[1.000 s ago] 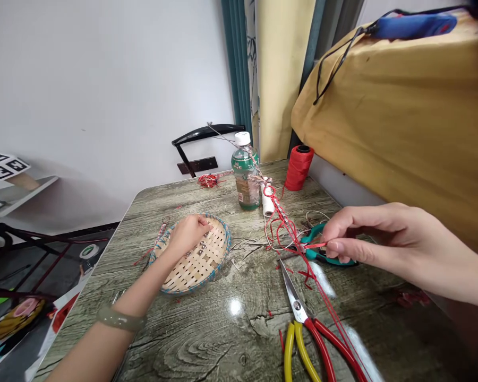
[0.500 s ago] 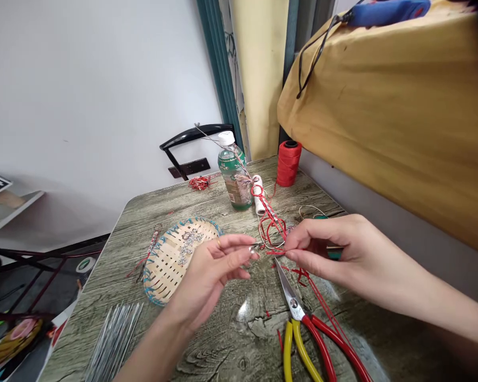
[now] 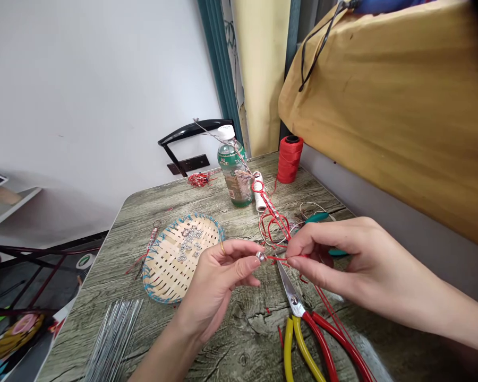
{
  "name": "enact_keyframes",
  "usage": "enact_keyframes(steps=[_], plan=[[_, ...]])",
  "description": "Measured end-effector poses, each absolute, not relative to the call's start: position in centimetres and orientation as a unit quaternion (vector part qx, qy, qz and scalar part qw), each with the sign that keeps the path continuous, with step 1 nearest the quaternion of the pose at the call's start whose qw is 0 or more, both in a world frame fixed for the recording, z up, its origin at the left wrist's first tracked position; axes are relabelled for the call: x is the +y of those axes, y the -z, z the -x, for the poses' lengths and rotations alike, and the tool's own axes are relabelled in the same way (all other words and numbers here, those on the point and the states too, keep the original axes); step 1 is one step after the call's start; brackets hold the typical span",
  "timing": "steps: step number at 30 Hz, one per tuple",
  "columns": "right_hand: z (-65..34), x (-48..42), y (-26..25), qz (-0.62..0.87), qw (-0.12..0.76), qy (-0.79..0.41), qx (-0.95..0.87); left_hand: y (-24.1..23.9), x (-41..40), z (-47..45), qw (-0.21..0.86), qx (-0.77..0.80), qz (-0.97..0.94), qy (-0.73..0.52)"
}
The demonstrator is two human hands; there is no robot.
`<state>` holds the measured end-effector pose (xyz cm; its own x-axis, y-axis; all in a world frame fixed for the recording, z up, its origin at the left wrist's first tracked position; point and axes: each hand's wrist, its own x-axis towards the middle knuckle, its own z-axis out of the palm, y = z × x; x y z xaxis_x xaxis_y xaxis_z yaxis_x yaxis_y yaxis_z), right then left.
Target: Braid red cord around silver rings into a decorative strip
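Note:
Between thumb and forefinger, my left hand (image 3: 227,273) pinches a small silvery bead (image 3: 260,256). My right hand (image 3: 334,254) pinches a red cord (image 3: 276,258), whose end reaches to the bead; whether it passes through the hole I cannot tell. A braided red and white cord (image 3: 271,207) runs from my right hand up toward the bottle. Just below the hands lie scissors (image 3: 295,302) with red and yellow handles, tips pointing away from me. Left of my left hand, a woven bamboo tray (image 3: 163,270) with blue edging holds several similar beads (image 3: 189,241).
A green-labelled bottle (image 3: 235,175), a white thread spool (image 3: 259,193) and a red thread spool (image 3: 290,159) stand at the back. Thin metal rods (image 3: 113,339) lie front left. Tangled red threads (image 3: 199,179) lie near the far edge. Yellow cloth (image 3: 382,106) hangs at right.
My left hand has moved slightly right, bringing the bead up to the red cord's end. The teal-handled tool by my right hand shows more now.

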<state>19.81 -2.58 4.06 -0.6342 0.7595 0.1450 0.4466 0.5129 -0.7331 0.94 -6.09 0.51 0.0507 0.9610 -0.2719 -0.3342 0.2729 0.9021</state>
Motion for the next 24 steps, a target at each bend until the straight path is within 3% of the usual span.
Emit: enact_keyframes(steps=[16, 24], plan=[[-19.74, -2.4, -3.72, 0.356, 0.227, -0.332, -0.844, -0.65, -6.18, -1.83, 0.629, 0.465, -0.382, -0.493], [-19.92, -2.57, -4.19, 0.373, 0.213, -0.342, -0.836, -0.27, -6.37, -1.2, 0.517, 0.496, -0.476, -0.51]])
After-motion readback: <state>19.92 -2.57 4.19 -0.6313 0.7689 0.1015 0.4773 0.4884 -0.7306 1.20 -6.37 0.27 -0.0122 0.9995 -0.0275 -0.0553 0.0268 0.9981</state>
